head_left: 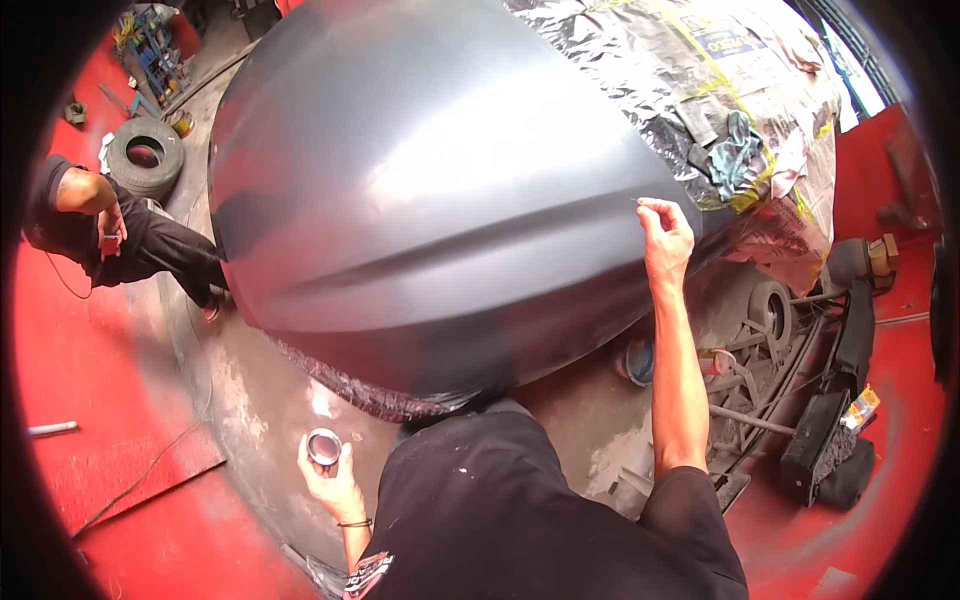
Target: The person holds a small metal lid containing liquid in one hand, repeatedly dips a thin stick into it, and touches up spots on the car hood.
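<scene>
A dark grey car hood (450,210) with a glossy bright reflection fills the middle of the view. Down at the lower left, my left hand (332,490) is wrapped round a small round cup (323,446) with a pale rim and dark inside. My right hand (667,240) reaches out over the right edge of the hood, with thumb and fingers pinched together. A tiny thin piece sticks out from the fingertips, too small to name. I cannot tell whether it touches the hood.
Plastic and paper masking (740,60) covers the car at the right, with a teal rag (737,155) on it. Another person (90,220) sits at the left near a tire (146,158). Metal car parts (780,370) and a paint can (637,362) lie at the right.
</scene>
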Demonstrator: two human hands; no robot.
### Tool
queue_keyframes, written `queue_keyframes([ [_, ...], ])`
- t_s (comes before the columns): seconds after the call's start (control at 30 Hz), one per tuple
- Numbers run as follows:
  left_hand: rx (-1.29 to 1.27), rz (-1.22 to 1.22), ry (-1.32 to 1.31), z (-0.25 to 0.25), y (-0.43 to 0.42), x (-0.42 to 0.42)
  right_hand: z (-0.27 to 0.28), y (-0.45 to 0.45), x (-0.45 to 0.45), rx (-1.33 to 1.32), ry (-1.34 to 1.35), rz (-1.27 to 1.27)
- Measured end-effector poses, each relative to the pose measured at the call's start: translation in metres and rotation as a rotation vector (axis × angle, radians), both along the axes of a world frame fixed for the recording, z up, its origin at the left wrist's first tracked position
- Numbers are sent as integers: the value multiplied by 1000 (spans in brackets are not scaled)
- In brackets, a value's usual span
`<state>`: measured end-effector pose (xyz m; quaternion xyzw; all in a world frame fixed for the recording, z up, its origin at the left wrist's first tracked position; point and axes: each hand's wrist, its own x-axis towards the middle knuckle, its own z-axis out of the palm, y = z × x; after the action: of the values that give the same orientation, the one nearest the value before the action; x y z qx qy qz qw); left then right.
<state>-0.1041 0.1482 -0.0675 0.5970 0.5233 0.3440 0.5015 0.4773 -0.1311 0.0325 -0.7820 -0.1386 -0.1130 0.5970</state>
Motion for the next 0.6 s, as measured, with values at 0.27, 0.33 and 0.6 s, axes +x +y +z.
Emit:
queue_keyframes([
  [0.27, -43, 135, -23, 2, -39, 38, 21, 5, 124, -255, -71, -5],
  [0.33, -47, 164, -10, 4, -54, 48, 13, 6, 161, -264, -78, 10],
  [0.6, -29, 254, 48, 2, -103, 55, 9, 52, 253, -400, -259, 92],
])
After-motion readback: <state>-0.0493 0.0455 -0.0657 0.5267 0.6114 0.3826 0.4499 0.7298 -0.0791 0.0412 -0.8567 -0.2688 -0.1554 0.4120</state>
